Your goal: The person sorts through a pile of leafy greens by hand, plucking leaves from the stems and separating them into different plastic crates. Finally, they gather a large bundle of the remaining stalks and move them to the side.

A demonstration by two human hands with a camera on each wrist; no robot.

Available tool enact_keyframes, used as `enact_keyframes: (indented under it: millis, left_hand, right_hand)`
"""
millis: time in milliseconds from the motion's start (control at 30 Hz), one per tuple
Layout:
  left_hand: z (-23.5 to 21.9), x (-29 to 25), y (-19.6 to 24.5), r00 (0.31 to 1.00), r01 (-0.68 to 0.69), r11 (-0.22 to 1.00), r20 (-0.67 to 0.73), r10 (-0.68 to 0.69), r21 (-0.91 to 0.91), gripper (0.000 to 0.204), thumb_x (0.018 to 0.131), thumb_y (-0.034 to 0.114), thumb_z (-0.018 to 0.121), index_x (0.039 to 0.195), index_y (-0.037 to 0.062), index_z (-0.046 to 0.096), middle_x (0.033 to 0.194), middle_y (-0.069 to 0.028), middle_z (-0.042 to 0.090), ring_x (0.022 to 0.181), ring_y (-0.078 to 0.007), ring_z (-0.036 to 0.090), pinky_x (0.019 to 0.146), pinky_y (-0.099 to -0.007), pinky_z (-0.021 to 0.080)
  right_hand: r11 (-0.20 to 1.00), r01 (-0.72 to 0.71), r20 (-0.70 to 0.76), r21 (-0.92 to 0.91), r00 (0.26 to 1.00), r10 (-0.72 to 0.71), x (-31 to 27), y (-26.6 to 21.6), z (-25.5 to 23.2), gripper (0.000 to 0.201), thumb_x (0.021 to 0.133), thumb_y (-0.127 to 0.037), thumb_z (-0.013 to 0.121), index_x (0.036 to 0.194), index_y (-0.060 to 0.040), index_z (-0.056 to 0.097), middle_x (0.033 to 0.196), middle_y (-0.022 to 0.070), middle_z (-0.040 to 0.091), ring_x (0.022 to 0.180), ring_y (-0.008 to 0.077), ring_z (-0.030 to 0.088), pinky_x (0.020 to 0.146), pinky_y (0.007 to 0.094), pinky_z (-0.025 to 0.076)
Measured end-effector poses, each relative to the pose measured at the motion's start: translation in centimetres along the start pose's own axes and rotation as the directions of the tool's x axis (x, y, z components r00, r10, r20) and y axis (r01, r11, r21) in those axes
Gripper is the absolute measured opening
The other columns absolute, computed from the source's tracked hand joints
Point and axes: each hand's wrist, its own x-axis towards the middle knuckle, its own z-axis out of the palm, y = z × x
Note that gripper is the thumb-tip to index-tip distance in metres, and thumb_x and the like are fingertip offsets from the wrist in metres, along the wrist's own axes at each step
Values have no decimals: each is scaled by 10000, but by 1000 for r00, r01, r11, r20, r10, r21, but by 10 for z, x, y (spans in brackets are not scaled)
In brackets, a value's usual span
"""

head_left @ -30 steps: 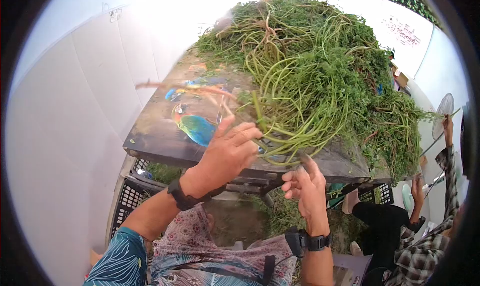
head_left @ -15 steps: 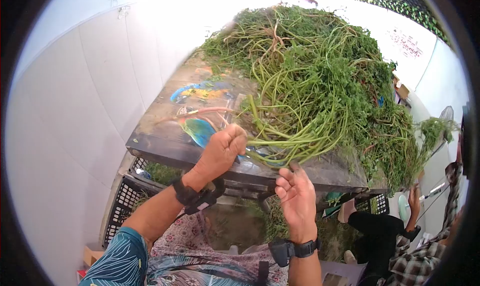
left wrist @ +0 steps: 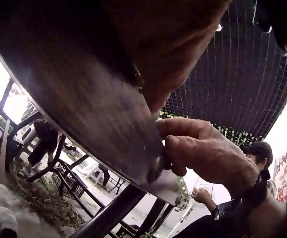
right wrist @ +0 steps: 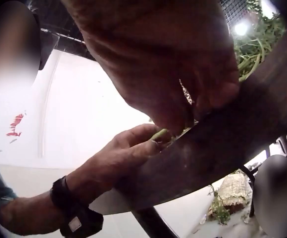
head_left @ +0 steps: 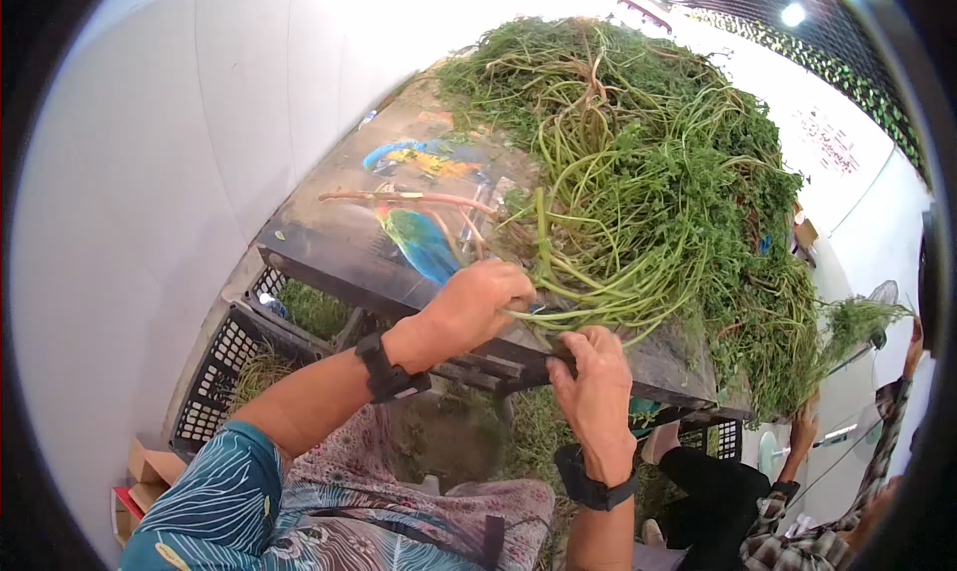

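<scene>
At the near edge of the table [head_left: 339,273], the left hand [head_left: 474,302] pinches the cut end of a green stem [right wrist: 159,134] between thumb and fingers. Close on its right, the right hand [head_left: 596,377] holds the same stem at the table edge, fingers bent; its fingertips are partly hidden. Long bare stems [head_left: 648,294] curve from there into a large heap of leafy greens [head_left: 688,192]. In the left wrist view the right hand's thumb and fingers come together right at the rim. A reddish stalk [head_left: 409,196] lies on the tabletop beyond the left hand.
Bright parrot pictures [head_left: 421,242] decorate the tabletop. Black crates [head_left: 214,381] with greens stand below on the left. Another person's arm [head_left: 802,431] is at the right, beside trailing greens [head_left: 857,320]. A white wall [head_left: 150,222] runs along the left.
The left hand swung back from over the stems, then came in to the stem at the table edge. The right hand turned palm-down and closed on it. The reddish stalk now lies still.
</scene>
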Motion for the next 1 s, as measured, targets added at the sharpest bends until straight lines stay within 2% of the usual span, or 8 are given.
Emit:
enact_keyframes:
  millis: [67,167,300,467,567,667,933,1000]
  left_hand:
    - [1,-1,-2,998,60,998,10,-60,-29,235,666,67,641,893,39,591,868,-118,591,903,-333,529,820,-418,406]
    - [-4,4,4,994,-35,998,102,31,47,256,649,64,638,901,47,597,841,-110,592,875,-333,531,792,-413,412]
    - [0,3,0,995,-41,997,90,35,64,285,636,43,626,920,56,605,834,-114,594,864,-328,533,781,-405,418]
    - [1,3,-9,999,-17,998,33,20,-61,236,639,39,613,874,64,619,842,-104,602,846,-313,531,767,-403,413]
    - [-3,5,-6,994,-29,999,103,31,-16,301,624,45,626,924,67,615,862,-112,606,861,-322,538,784,-398,422]
    - [1,5,-3,992,-97,994,84,92,54,287,621,61,640,906,71,619,864,-108,611,867,-317,541,790,-399,421]
    - [2,5,4,995,71,994,66,-77,83,247,628,80,662,873,80,627,848,-81,626,875,-294,546,802,-396,418]
    - [3,5,5,995,74,993,62,-80,94,239,638,87,665,874,80,629,842,-79,627,868,-289,549,801,-390,420]
  right_hand:
    - [1000,26,-55,-8,998,-26,-3,1,3,278,660,-43,663,920,-33,568,929,134,554,877,333,520,758,399,425]
    - [1000,20,-82,4,996,-19,-7,4,7,256,662,-27,659,900,-34,563,905,139,561,857,339,528,741,398,431]
    - [974,-131,-78,184,986,147,-6,1,4,226,681,-11,649,888,-27,559,856,154,573,785,345,561,681,399,452]
    - [952,-157,-76,262,980,183,-12,1,11,215,710,-17,635,913,-23,565,849,164,580,770,348,577,654,392,460]
    - [941,-173,-62,290,978,198,-14,2,17,215,731,-28,622,940,-16,570,865,171,585,785,353,577,667,391,460]
    - [935,-195,-27,295,977,212,-14,-2,18,211,752,-35,602,958,-6,571,874,180,585,790,362,575,683,397,460]
    - [810,-285,-5,513,942,335,-29,-29,41,343,809,-28,532,1144,16,476,993,253,572,910,388,577,788,392,456]
    - [816,-272,-31,510,943,333,-31,-28,43,348,804,-27,539,1144,8,480,1006,238,576,915,377,581,790,388,458]
